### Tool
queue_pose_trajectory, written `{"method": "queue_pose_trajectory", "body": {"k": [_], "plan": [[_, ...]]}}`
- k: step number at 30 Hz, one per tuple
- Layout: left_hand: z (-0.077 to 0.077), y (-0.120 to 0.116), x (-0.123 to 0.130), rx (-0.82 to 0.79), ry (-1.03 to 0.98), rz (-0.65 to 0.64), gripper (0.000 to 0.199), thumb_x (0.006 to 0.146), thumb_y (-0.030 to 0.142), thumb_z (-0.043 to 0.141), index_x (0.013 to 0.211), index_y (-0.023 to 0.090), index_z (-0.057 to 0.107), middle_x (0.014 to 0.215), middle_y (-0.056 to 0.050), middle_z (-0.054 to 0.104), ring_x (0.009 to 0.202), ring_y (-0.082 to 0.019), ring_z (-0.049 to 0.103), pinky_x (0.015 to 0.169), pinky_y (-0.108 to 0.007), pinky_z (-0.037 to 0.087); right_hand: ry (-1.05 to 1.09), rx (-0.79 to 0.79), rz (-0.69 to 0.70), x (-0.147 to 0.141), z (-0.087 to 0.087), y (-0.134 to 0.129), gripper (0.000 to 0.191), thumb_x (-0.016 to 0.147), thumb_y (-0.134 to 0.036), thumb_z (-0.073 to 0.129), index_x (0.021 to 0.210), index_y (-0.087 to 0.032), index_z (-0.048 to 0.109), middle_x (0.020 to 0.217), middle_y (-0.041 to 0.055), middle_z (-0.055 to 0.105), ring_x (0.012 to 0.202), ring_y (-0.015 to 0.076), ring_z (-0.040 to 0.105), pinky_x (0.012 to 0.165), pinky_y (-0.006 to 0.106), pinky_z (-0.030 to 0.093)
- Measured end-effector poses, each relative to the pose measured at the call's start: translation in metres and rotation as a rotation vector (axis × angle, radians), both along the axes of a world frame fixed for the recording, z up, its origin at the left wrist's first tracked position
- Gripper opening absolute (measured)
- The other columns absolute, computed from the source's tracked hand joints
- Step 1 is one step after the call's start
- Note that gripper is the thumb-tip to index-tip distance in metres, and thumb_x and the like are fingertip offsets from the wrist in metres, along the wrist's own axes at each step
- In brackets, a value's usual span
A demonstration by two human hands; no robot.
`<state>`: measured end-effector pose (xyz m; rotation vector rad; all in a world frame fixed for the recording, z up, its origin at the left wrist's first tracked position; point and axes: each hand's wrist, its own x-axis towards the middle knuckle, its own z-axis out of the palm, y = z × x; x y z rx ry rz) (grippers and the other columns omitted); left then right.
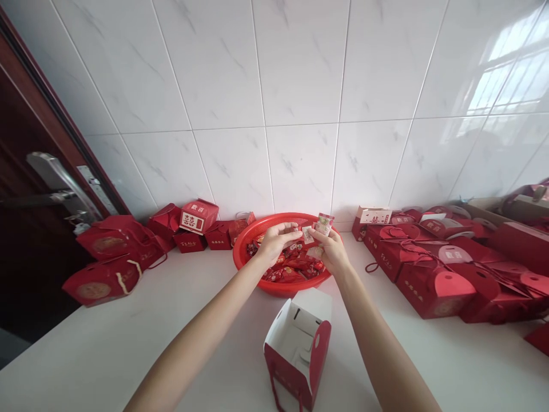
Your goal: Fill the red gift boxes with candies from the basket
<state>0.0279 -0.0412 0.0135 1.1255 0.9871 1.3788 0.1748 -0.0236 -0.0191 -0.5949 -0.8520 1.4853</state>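
Over a red plastic basket (240, 240) both of my hands are raised. My right hand (333, 249) is closed on several small wrapped candies (325, 223), pale pink and white, which stick out between its fingers. My left hand (274, 243) is beside them, thumb and fingers pressed together; what they pinch, if anything, is too small to make out. Red-wrapped sweets (291, 272) lie in the basket below. Nearer to me, between my forearms, an open red gift box (295, 349) with a white inside stands on the white table, a red cord hanging at its front.
Closed red gift boxes (107, 246) stand at the left by a dark door with a metal handle (64, 183). More boxes (199, 216) line the tiled wall. At the right is a large group of red boxes (433, 280) with cords.
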Motion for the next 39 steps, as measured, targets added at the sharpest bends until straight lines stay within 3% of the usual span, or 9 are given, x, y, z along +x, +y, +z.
{"method": "queue_pose_trajectory", "body": {"k": [9, 14, 20, 23, 28, 33, 39], "plan": [[-0.005, -0.001, -0.002, 0.019, 0.09, 0.051, 0.033, 0.055, 0.017, 0.088, 0.082, 0.015, 0.068, 0.073, 0.0, 0.069, 0.071, -0.014, 0.066, 0.071, -0.027, 0.053, -0.087, 0.038, 0.042, 0.001, 0.005, -0.005, 0.045, 0.052, -0.034, 0.095, 0.086, -0.017, 0.071, 0.067, -0.0028, 0.067, 0.057, 0.0114, 0.059, 0.047, 0.022, 0.045], [-0.008, -0.003, -0.003, 0.038, 0.121, 0.076, 0.034, 0.06, 0.02, 0.084, 0.09, 0.015, 0.071, 0.084, -0.004, 0.073, 0.082, -0.02, 0.069, 0.079, -0.033, 0.054, -0.131, 0.063, 0.03, 0.0, 0.006, -0.007, 0.049, 0.052, -0.039, 0.094, 0.09, -0.018, 0.071, 0.076, -0.0003, 0.071, 0.069, 0.0158, 0.066, 0.062, 0.027, 0.053], [-0.013, -0.006, -0.004, 0.149, 0.137, 0.261, 0.032, 0.064, 0.024, 0.08, 0.095, 0.018, 0.073, 0.106, -0.006, 0.073, 0.104, -0.023, 0.066, 0.091, -0.033, 0.05, -0.212, 0.092, 0.101, -0.001, 0.008, -0.011, 0.046, 0.054, -0.044, 0.093, 0.083, -0.017, 0.07, 0.07, 0.0007, 0.069, 0.061, 0.0163, 0.063, 0.058, 0.029, 0.052], [-0.017, -0.011, -0.005, 0.223, 0.13, 0.335, 0.034, 0.065, 0.029, 0.081, 0.096, 0.018, 0.073, 0.102, -0.006, 0.074, 0.102, -0.024, 0.067, 0.089, -0.033, 0.052, -0.278, 0.126, 0.14, 0.0, 0.013, -0.015, 0.046, 0.051, -0.044, 0.094, 0.079, -0.017, 0.068, 0.067, -0.0012, 0.066, 0.056, 0.0134, 0.057, 0.052, 0.027, 0.047], [-0.013, -0.029, -0.012, 0.192, 0.079, 0.262, 0.038, 0.067, 0.038, 0.082, 0.098, 0.019, 0.073, 0.102, -0.006, 0.074, 0.096, -0.024, 0.069, 0.079, -0.032, 0.057, -0.478, 0.203, 0.133, 0.005, 0.03, -0.028, 0.044, 0.051, -0.044, 0.092, 0.066, -0.018, 0.061, 0.055, -0.0058, 0.055, 0.048, 0.0092, 0.046, 0.046, 0.024, 0.038], [0.009, -0.055, -0.019, 0.198, 0.103, 0.149, 0.038, 0.069, 0.041, 0.082, 0.099, 0.02, 0.074, 0.094, -0.003, 0.072, 0.085, -0.019, 0.067, 0.069, -0.027, 0.056, -0.636, 0.335, 0.205, 0.015, 0.055, -0.049, 0.037, 0.061, -0.044, 0.087, 0.064, -0.017, 0.061, 0.054, -0.0055, 0.053, 0.05, 0.0093, 0.045, 0.047, 0.023, 0.037], [0.032, -0.077, -0.018, 0.177, -0.079, 0.009, 0.034, 0.062, 0.038, 0.087, 0.087, 0.02, 0.073, 0.079, 0.001, 0.07, 0.077, -0.017, 0.065, 0.069, -0.027, 0.055, -0.535, 0.375, 0.304, 0.021, 0.069, -0.069, 0.028, 0.067, -0.035, 0.087, 0.068, -0.018, 0.066, 0.057, -0.0048, 0.055, 0.05, 0.0092, 0.046, 0.048, 0.023, 0.041]]}}
